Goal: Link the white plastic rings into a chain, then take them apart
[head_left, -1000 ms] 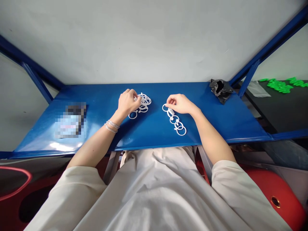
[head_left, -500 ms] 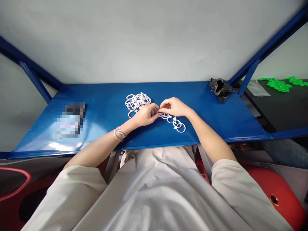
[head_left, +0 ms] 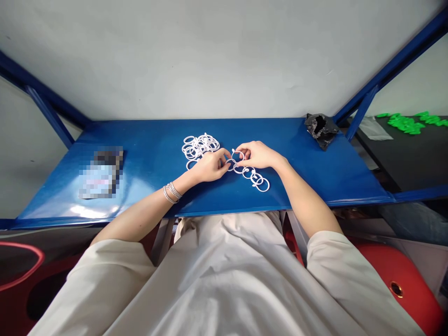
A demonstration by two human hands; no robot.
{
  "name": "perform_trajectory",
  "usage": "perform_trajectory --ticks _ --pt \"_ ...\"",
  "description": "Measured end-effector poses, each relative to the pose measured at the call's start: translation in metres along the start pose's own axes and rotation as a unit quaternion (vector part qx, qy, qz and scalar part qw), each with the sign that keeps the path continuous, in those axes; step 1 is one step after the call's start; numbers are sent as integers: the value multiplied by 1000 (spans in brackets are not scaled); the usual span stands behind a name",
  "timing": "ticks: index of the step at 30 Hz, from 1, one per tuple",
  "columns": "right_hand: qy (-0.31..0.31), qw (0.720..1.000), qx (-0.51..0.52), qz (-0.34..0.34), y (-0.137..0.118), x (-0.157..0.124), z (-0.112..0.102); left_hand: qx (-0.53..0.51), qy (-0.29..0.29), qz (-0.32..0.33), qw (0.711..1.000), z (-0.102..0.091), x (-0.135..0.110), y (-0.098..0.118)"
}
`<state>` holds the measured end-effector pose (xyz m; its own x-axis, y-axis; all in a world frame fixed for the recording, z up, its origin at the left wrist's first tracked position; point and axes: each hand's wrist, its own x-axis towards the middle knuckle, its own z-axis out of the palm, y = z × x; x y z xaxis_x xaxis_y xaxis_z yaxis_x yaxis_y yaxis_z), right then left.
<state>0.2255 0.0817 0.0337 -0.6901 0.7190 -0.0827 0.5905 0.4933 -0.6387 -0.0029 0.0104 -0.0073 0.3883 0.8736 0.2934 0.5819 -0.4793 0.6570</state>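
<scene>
Over the middle of the blue table, my left hand [head_left: 212, 166] pinches a white ring [head_left: 230, 164] at the end of a chain of linked rings. My right hand [head_left: 257, 154] holds another white ring [head_left: 238, 156] between thumb and fingers, and this ring overlaps the left one. Whether the two are hooked together I cannot tell. From there the chain [head_left: 259, 182] runs down to the right and lies on the tabletop. Behind my left hand is a loose pile of white rings [head_left: 201, 144], each with a small tab, partly hidden by the hand.
A torn black plastic bag [head_left: 321, 130] sits at the table's [head_left: 150, 140] back right corner. On the left lies a blurred-out flat object [head_left: 101, 175]. Green pieces [head_left: 406, 123] rest on a dark surface at the right. Blue frame bars [head_left: 49, 114] flank the table.
My hands were close together at the chain's end; now they are slightly apart. A ring shows upright in my right fingers, and the left ring has come into view.
</scene>
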Motion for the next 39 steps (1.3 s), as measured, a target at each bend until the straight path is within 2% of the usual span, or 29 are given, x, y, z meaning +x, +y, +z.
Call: perform_trajectory --ticks 6,9,12,16,19,22,25,29,39 --pt "53 996 66 -36 -1 0 1 -181 -8 -98 979 0 0 7" --pt "74 991 98 -62 -2 1 3 -211 29 -117 970 2 0 5" --pt "68 985 136 -80 -4 2 7 -236 72 -121 961 6 2 -1" --pt "59 974 202 -83 -5 2 13 -301 83 -139 940 6 4 -2" --pt "32 954 289 -79 -7 2 14 -352 63 -147 922 3 6 3" --pt "-19 944 320 -75 -11 1 15 -389 28 -126 912 -1 5 9" --pt "-67 939 326 -86 -16 -1 20 -387 -8 -107 916 -5 2 12" --pt "-102 927 340 -122 -21 -2 29 -352 -63 -93 929 -10 -1 14" --pt "-43 936 314 -156 -21 3 45 -373 -76 -81 921 -6 0 4"
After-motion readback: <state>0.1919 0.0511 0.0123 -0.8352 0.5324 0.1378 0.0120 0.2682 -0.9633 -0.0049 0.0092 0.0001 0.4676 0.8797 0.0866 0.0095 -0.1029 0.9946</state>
